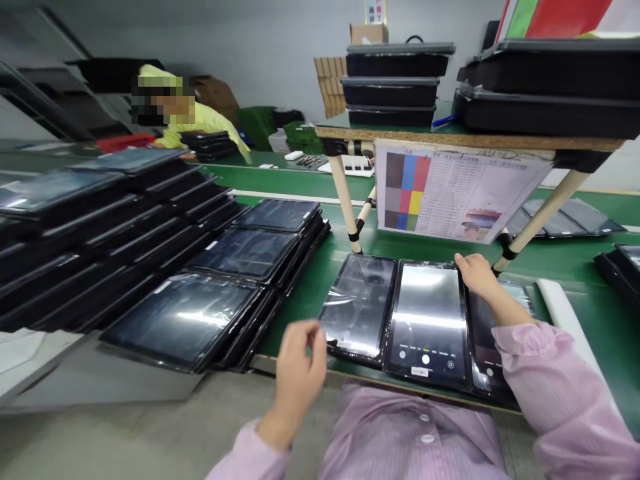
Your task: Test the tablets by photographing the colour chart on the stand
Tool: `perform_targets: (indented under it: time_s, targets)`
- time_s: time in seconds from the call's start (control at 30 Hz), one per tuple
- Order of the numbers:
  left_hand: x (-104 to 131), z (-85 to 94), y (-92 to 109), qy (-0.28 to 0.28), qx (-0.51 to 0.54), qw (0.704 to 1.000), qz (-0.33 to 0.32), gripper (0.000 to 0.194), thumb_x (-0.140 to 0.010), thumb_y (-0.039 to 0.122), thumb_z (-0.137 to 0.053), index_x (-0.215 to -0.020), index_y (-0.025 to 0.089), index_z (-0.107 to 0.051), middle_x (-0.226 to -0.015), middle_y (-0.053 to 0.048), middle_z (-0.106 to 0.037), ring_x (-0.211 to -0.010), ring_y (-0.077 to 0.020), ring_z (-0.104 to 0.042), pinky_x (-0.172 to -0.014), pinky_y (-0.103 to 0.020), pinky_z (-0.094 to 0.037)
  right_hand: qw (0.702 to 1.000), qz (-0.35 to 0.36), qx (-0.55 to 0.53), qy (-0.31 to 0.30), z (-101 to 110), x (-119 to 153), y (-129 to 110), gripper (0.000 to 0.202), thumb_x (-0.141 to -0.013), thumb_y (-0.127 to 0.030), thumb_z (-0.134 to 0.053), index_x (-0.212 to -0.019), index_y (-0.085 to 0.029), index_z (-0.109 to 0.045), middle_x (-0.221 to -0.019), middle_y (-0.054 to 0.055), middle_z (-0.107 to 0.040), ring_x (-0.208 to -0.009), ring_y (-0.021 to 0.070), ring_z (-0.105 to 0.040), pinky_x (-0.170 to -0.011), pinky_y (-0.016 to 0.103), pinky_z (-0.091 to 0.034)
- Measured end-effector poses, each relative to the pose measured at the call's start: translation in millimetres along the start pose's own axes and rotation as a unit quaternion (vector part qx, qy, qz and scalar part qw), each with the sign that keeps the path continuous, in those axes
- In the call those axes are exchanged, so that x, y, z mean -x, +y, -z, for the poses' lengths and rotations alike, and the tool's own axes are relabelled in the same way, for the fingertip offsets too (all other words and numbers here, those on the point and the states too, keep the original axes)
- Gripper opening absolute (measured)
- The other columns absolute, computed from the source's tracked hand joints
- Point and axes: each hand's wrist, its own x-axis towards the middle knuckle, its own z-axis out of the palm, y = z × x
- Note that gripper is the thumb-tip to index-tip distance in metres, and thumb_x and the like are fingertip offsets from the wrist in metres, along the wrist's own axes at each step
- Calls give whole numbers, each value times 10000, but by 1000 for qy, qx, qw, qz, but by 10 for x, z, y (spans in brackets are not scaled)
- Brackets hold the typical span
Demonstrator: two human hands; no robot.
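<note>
Three tablets lie side by side on the green table near its front edge. The left tablet (357, 307) has a dark screen under wrinkled clear film. A camera-like screen with round buttons shows on the middle tablet (427, 320). The right tablet (515, 293) is partly covered by my right forearm. My left hand (300, 367) hovers in front of the left tablet's lower left corner, fingers curled together; whether anything is between them is hidden. At the top right corner of the middle tablet, my right hand (475, 273) touches the edge with its fingertips.
Tall stacks of tablets (225, 313) fill the left side. Behind the three tablets stands a shelf (450, 137) with black trays (395, 65) and a hanging chart (450, 193). A white foam strip (565, 313) lies at right. A person in yellow (200, 120) is at the far left.
</note>
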Motion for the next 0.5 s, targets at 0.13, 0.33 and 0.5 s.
perform_targets:
  time_s: [0.13,0.33,0.5]
  targets:
    - [693,-290,-148,-272,124,928,222,601,-840,794,-692,-852,195,-735,-761,-91,-753,-728,-256,-713,-719,-371,-573,988,-1,-154,10,42,278,9,560,-970,-789,-373,-913,-264,-559,-847,62,-622,-914,282,-636,-866,464,-573]
    - [1031,-729,-122,-264,406,778,400,605,-710,664,-927,-963,139,-766,-913,-132,-828,-837,-240,-797,-806,-327,-623,945,-27,-326,23,-52,761,-98,676,-830,-940,-484,-1059,-305,-517,-837,2,-617,-779,232,-637,-647,382,-570]
    - [934,-555,192,-318,490,749,313,460,-870,537,-856,-1194,215,-799,-1115,-101,-839,-964,-243,-807,-849,-352,-652,849,23,-527,-4,92,1205,-333,689,-839,-789,-711,-1330,-348,-516,-1084,20,-749,-916,245,-742,-735,408,-644]
